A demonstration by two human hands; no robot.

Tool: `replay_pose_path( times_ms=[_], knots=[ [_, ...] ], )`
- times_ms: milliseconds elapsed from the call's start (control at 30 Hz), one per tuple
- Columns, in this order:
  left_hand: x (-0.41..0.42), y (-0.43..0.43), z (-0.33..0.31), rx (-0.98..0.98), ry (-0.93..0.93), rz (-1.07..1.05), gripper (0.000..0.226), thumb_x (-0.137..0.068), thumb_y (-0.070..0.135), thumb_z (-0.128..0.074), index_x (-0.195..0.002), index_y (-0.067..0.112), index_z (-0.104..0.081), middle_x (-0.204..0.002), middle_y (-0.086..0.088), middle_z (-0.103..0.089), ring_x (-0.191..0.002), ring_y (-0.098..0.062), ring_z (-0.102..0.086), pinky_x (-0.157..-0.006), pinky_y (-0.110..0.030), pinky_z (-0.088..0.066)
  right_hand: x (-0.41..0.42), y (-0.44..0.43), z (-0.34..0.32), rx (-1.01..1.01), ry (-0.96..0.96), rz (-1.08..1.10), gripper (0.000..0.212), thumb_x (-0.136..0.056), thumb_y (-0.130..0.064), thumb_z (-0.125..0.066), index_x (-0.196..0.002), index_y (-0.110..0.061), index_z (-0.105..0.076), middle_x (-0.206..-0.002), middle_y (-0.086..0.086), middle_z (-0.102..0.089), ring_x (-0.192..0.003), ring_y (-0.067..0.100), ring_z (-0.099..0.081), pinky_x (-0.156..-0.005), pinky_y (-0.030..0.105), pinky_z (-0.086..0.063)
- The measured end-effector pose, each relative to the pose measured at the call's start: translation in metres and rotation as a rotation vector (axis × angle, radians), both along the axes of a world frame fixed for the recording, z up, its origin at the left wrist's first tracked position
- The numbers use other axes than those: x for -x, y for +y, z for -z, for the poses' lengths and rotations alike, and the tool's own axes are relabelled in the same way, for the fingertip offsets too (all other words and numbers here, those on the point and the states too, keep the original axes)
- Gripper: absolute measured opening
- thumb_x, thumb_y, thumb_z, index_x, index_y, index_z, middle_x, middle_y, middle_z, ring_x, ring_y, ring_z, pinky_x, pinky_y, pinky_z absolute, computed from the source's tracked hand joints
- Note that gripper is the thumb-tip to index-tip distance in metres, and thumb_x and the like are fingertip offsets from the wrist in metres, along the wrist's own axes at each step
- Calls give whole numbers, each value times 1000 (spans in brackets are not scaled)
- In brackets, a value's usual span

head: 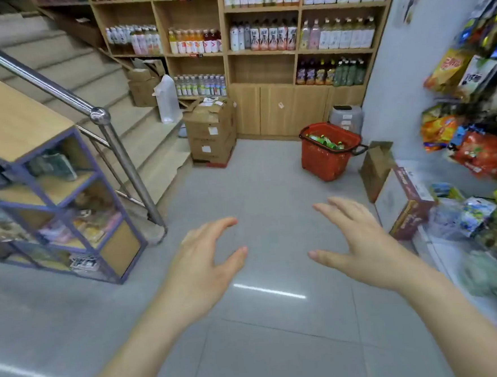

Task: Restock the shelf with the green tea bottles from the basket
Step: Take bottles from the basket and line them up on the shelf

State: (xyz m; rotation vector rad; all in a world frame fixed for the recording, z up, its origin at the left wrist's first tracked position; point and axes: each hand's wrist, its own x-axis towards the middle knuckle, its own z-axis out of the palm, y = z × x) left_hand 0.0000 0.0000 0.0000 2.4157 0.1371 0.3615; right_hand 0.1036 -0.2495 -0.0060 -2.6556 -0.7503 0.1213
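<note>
1 red basket (329, 156); green tea bottles (325, 142) inside, no. unclear. 2 grips: left grip (205, 268), right grip (360, 248). 1 wooden shelf (262, 69) w/ drinks. 1 steel handrail (42, 82). 1 purple-framed rack (93, 175).

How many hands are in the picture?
2. The left hand is low in the middle, over the floor. The right hand is beside it, nearer the snacks. Both are empty, with fingers spread.
</note>
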Motion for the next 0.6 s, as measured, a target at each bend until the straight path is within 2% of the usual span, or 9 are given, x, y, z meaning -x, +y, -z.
replay_pose_path(
  times_ms=[67,133,200,267,300,367,433,500,600],
  knots=[
    [-28,11,11,-60,-6,11,65,-78,54,-63,-134,23,-47,-132,11,-50,-124,-13,-43,-99,-16,-28,-18,9,17,-13,75,115,95,-76,-73,-52,-153,-36,-10,-163,-4,-2,-149,16,1,-120,43,-14],
    [-65,17,18,-25,47,32,77,-76,63,-60,-138,22,-41,-137,8,-46,-129,-12,-39,-101,-16,-25,-40,15,32,-97,171,209,99,-72,-79,-44,-152,-38,-2,-163,-8,4,-150,14,4,-121,41,-9],
    [-107,14,27,259,136,6,69,-78,55,-62,-136,24,-43,-133,4,-49,-126,-12,-44,-103,-27,-35,-69,16,44,-383,336,327,98,-71,-76,-43,-152,-39,-4,-163,-10,-3,-150,12,-3,-121,39,-10],
    [-156,11,30,700,178,-59,38,-89,37,-55,-123,22,-53,-123,-3,-59,-116,-18,-56,-92,-35,-45,-106,15,54,-765,552,497,80,-81,-64,-45,-151,-38,-16,-159,-5,-24,-142,18,-32,-115,45,-30],
    [-183,12,32,913,212,-89,26,-93,31,-51,-115,20,-58,-114,-6,-65,-108,-21,-61,-85,-37,-48,-128,13,60,-959,672,572,68,-87,-58,-45,-148,-36,-25,-152,0,-37,-131,21,-48,-105,47,-42],
    [-237,14,36,1202,284,-136,25,-96,32,-45,-103,17,-64,-95,-7,-72,-88,-20,-67,-73,-34,-49,-177,7,74,-1258,854,675,51,-93,-50,-46,-138,-26,-46,-131,10,-59,-109,26,-64,-85,45,-54],
    [-290,15,40,1236,293,-171,25,-96,27,-45,-95,15,-66,-82,-5,-73,-72,-14,-68,-65,-28,-47,-228,-2,82,-1363,879,761,37,-98,-40,-46,-125,-17,-57,-111,15,-69,-96,27,-69,-77,38,-53],
    [-339,12,43,1121,278,-169,18,-95,15,-49,-91,13,-67,-77,-4,-71,-66,-12,-65,-63,-25,-45,-276,-10,85,-1338,827,829,30,-99,-28,-47,-118,-11,-61,-96,13,-71,-85,24,-69,-74,32,-50],
    [-413,6,44,897,276,-113,18,-92,4,-53,-89,11,-69,-77,-5,-68,-67,-14,-59,-65,-26,-44,-344,-21,83,-1255,738,876,25,-99,-20,-48,-110,-6,-65,-82,9,-68,-73,19,-65,-69,28,-46]
  ],
)
